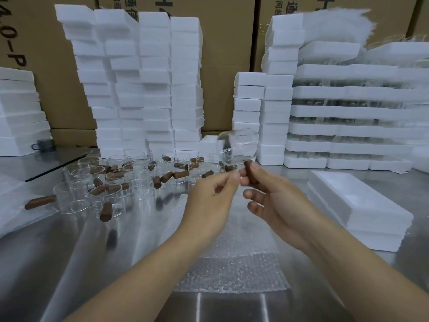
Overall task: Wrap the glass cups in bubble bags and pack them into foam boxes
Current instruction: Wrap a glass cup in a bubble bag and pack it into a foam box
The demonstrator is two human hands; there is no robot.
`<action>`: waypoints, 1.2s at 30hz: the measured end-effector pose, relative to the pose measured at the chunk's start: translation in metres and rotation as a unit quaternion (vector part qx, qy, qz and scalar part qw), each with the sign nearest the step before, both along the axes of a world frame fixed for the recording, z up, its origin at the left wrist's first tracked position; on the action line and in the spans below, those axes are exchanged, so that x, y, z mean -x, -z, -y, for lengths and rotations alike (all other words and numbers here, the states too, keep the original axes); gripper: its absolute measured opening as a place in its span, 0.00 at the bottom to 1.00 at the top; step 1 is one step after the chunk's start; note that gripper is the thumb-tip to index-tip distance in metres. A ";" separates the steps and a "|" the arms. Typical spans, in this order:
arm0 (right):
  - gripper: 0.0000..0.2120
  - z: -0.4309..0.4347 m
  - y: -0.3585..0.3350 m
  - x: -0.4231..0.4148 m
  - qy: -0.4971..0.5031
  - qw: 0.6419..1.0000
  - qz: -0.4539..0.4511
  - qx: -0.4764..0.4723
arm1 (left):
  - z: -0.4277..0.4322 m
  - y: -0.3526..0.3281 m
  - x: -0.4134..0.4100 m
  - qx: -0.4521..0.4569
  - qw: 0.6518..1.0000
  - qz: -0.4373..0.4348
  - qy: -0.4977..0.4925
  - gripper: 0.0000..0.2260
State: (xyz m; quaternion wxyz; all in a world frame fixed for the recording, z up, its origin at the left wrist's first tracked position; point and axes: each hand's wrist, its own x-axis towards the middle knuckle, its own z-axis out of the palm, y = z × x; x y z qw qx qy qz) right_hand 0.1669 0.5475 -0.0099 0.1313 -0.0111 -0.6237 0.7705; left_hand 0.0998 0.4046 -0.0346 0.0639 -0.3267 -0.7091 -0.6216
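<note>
Grip: right hand (267, 196) curled round the wooden handle (250, 169) of one glass cup (236, 147), held above the bubble bags (232, 263); left hand (213, 194) pinched beside it, hold uncertain. Likely risk: handle-only hold slips, glass drops onto the desk (92, 263) or loose cups (116, 182) left of the bags.

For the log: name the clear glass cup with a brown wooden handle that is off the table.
The clear glass cup held in the air, its brown wooden handle gripped by the right hand; the other cups rest on the steel table.
</note>
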 end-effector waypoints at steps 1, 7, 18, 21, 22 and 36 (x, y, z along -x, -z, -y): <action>0.14 -0.003 -0.002 0.000 0.019 0.999 0.001 0.029 | -0.002 0.004 0.001 0.047 0.999 -0.015 -0.021 0.10; 0.12 -0.015 -0.007 -0.001 0.078 0.993 0.008 0.092 | -0.003 0.021 -0.009 0.393 0.906 -0.137 -0.075 0.26; 0.12 -0.014 -0.006 -0.001 0.107 0.994 0.012 0.004 | -0.002 0.017 0.006 0.268 0.950 -0.078 -0.142 0.05; 0.12 -0.013 -0.005 0.000 0.121 0.992 0.014 -0.037 | 0.000 0.013 0.013 0.148 0.979 -0.011 -0.141 0.07; 0.12 -0.013 -0.004 0.000 0.127 0.991 0.015 -0.049 | 0.001 0.011 0.016 0.116 0.983 0.002 -0.145 0.07; 0.16 -0.020 0.007 0.003 0.145 0.940 0.030 -0.307 | 0.012 -0.007 0.028 -0.153 0.967 0.056 -0.194 0.05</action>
